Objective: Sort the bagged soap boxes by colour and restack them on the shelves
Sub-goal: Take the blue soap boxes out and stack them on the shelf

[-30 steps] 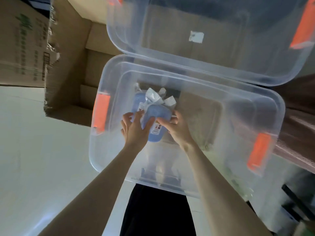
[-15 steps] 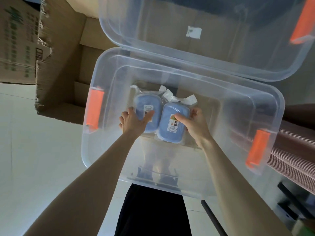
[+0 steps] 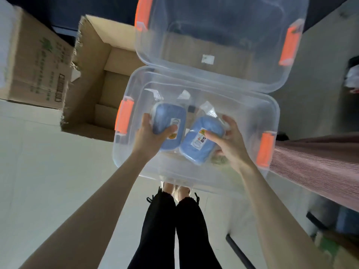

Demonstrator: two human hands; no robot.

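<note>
Two blue soap boxes in clear bags are held over a clear plastic bin with orange latches. My left hand grips the left blue soap box, thumb across its lower face. The right blue soap box is tilted, and my right hand grips it with the thumb on its label. The bags' loose tops stick up behind both boxes. Something pale green shows faintly at the bin's bottom, under my right hand.
A second clear bin with orange latches stands just behind the first. An open cardboard box and a printed carton sit on the pale floor at left. A ribbed pinkish surface lies at right. My legs are below.
Each hand has drawn its blue soap box apart and up from the bin's floor; the right box has tilted. The view has pulled back and shifted, showing my legs.
</note>
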